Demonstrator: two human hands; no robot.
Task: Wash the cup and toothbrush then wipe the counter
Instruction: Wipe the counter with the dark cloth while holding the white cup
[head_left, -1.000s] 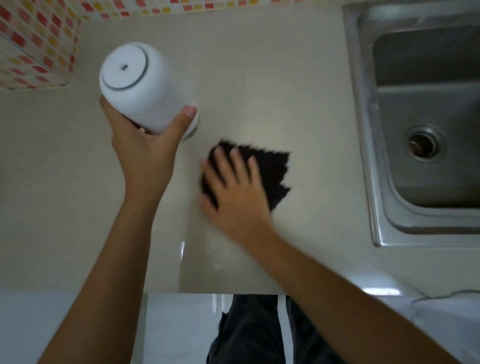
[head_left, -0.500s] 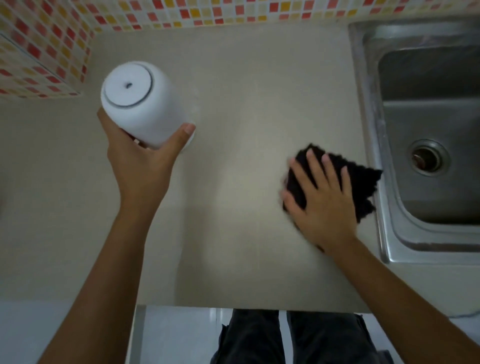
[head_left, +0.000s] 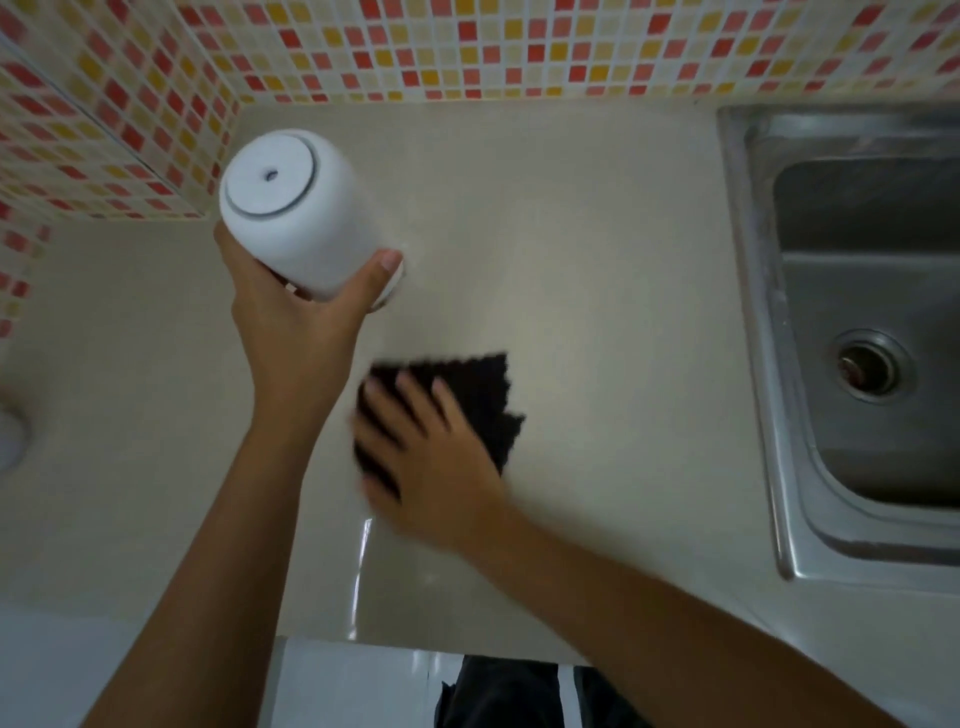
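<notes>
The left hand (head_left: 296, 332) wraps its fingers around a smooth white cylindrical cup (head_left: 296, 208), held base-up above the table's (head_left: 597, 260) far-left corner. The right hand (head_left: 431, 467), blurred, lies flat with fingers spread, pressing a dark nubby cloth (head_left: 483, 400) onto the matte beige table mid-surface. A steel sink (head_left: 857, 338) sits at the right edge, partly cut off. Mosaic tiles (head_left: 467, 47) line the far edge.

Bare counter (head_left: 597, 249) between raised cup (head_left: 301, 218) and sink (head_left: 753, 332).
</notes>
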